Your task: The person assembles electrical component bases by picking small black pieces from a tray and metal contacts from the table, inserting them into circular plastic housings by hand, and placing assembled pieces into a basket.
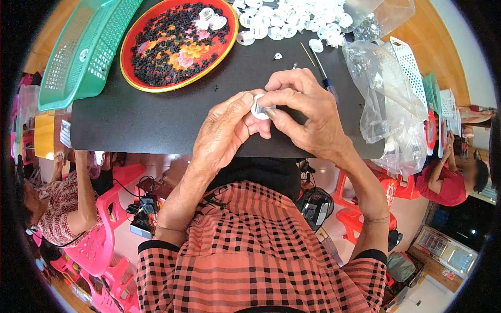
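Over the near edge of the dark table, my left hand (222,125) is closed round a small white round plastic part (257,111), held between thumb and fingers. My right hand (312,107) bends in from the other side, its thumb and forefinger pinched together at the face of that part. A greyish bit shows at their tips, too small to make out. Beyond the hands, a red tray (127,62) with a yellow rim carries many tiny black pieces and a few white round parts. A heap of similar white parts (292,18) lies at the back.
A screwdriver (326,78) and a thin brass-coloured rod (307,53) lie beyond my right hand. The green basket (70,68) stands at the left, clear plastic bags (376,94) at the right. Two other people sit at the sides, near pink and red chairs (104,229).
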A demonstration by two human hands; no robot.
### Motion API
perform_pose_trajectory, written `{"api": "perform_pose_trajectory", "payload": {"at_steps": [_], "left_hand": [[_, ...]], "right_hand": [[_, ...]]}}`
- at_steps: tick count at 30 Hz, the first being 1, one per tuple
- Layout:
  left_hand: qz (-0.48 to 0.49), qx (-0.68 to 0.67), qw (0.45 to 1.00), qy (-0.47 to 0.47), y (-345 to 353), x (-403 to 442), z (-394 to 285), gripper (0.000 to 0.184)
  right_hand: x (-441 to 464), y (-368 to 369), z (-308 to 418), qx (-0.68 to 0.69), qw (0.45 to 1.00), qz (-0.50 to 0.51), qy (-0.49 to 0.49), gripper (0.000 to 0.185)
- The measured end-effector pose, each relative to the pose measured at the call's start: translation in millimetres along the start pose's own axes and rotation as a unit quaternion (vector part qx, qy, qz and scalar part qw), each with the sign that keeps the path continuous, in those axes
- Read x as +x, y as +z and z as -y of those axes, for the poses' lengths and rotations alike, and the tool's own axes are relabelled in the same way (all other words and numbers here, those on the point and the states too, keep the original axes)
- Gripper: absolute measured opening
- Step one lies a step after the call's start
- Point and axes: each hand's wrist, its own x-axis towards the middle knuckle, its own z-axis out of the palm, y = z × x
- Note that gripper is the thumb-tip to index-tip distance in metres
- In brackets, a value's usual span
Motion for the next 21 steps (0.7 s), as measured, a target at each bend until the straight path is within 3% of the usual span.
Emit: {"api": "perform_pose_trajectory", "payload": {"at_steps": [3, 5, 6, 10, 13, 21], "left_hand": [[-0.013, 0.008, 1.000, -0.010, 0, 0, -1, 0.037], [-0.003, 0.005, 1.000, -0.011, -2, 0, 1, 0.037], [-0.004, 0.005, 1.000, -0.011, -2, 0, 1, 0.037], [-0.023, 0.023, 0.999, 0.011, 1, 0, 3, 0.037], [-0.024, 0.029, 0.999, 0.011, 3, 0, 3, 0.038], [-0.018, 0.032, 0.999, -0.011, 3, 1, 0, 0.042]], "right_hand": [[1, -3, 1, -0.117, 0.990, 0.017, -0.077, 0.023], [2, -3, 0, -0.242, 0.951, 0.018, -0.194, 0.026], [3, -4, 1, -0.250, 0.945, 0.022, -0.209, 0.028], [6, -4, 3, -0.218, 0.961, 0.045, -0.164, 0.024], [3, -3, -3, 0.010, 0.999, 0.037, -0.015, 0.019], [-2, -4, -5, -0.023, 0.999, -0.025, -0.036, 0.027]]}}
